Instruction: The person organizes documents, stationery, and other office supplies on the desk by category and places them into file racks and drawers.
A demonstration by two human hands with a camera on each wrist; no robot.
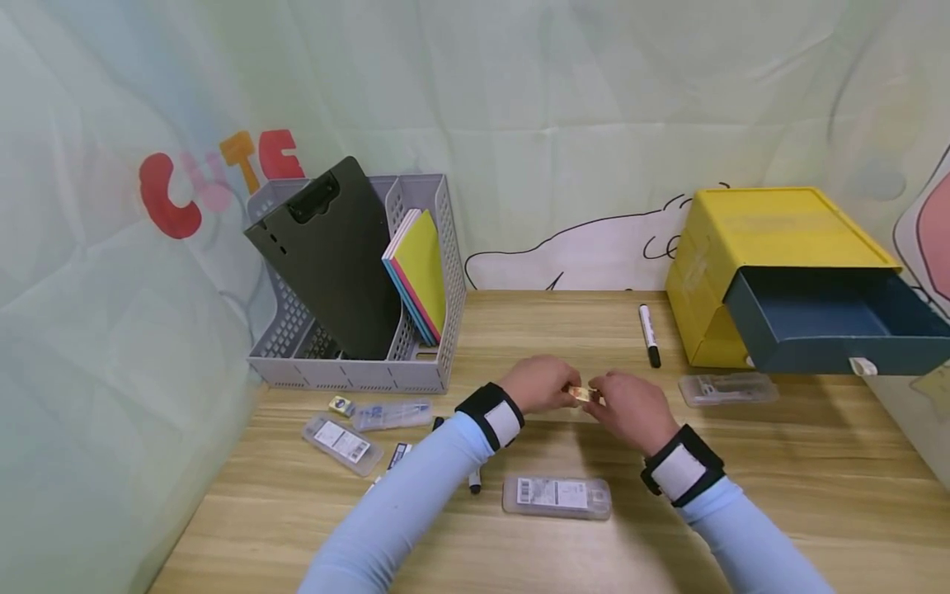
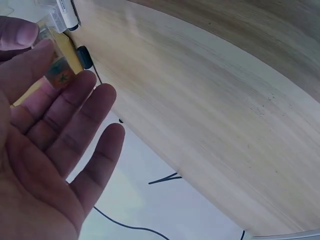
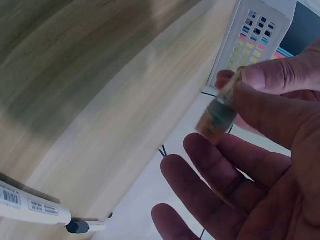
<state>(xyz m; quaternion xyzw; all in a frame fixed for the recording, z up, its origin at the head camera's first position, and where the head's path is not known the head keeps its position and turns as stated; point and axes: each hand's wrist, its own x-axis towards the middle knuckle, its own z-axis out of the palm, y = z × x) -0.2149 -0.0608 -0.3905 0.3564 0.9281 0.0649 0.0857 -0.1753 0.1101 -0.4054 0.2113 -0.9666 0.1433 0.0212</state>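
Note:
Both hands hold one small block in a clear wrapper, with orange and green print (image 2: 61,76), just above the middle of the table. My left hand (image 1: 540,384) pinches one end between thumb and forefinger, its other fingers spread loosely. At the other end my right hand (image 1: 633,410) pinches it with thumb and forefinger, the remaining fingers half extended. In the right wrist view the block (image 3: 217,117) slants down from the fingertips. Its exact kind cannot be told. Nearer to me lies a clear pencil case (image 1: 557,497) with a white label.
A grey organizer (image 1: 386,375) with a black clipboard (image 1: 334,264) and notebooks (image 1: 426,276) stands back left. Right is a yellow box (image 1: 801,223), its blue drawer (image 1: 824,355) pulled out. A marker (image 1: 649,334) and several cases, including one (image 1: 727,388) below the drawer, lie about.

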